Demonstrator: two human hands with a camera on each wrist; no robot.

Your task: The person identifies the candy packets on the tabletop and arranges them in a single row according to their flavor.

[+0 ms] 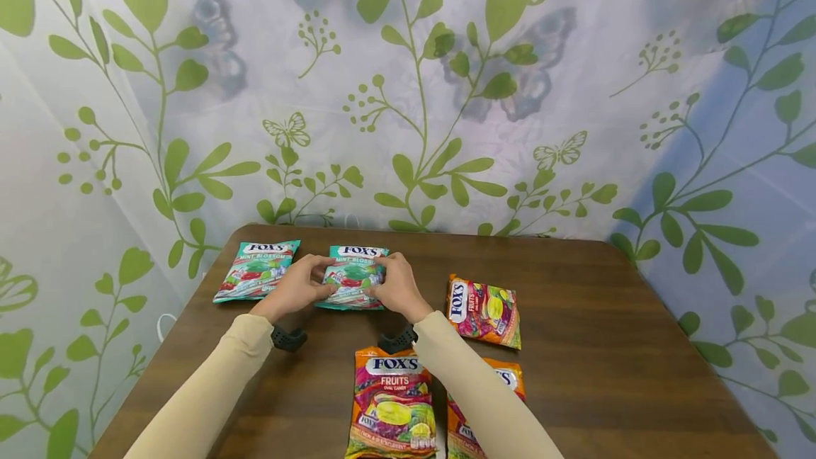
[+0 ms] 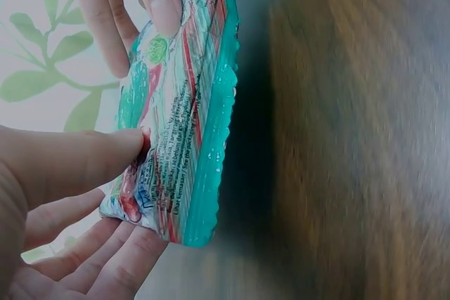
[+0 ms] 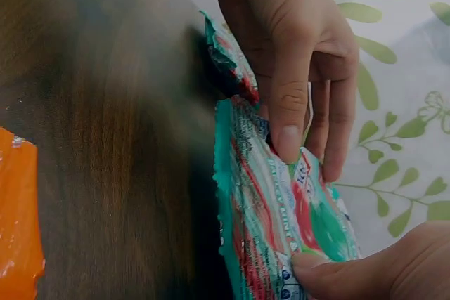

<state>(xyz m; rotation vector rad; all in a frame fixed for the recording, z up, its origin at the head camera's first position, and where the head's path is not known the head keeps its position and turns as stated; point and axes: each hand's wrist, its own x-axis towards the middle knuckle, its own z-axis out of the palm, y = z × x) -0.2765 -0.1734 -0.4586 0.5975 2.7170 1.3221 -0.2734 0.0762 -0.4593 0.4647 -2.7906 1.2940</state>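
Between my two hands is a teal FOX'S Mint Blossom candy bag [image 1: 353, 276], near the back of the table. My left hand [image 1: 299, 287] grips its left side, thumb on the printed front, fingers around the edge. On the opposite side my right hand [image 1: 400, 285] holds it the same way. The left wrist view shows the bag [image 2: 176, 117] tilted, its teal bottom seam facing the tabletop. A second teal Mint Blossom bag [image 1: 258, 271] lies just left of my left hand; part of this bag [image 3: 228, 57] appears behind that hand in the right wrist view.
An orange FOX'S Fruits candy bag [image 1: 484, 310] lies sideways to the right. Another Fruits bag [image 1: 393, 406] lies at the front, and a third [image 1: 510, 375] is partly hidden under my right forearm. Behind the brown wooden table [image 1: 593, 346] hangs a leaf-patterned curtain [image 1: 408, 91].
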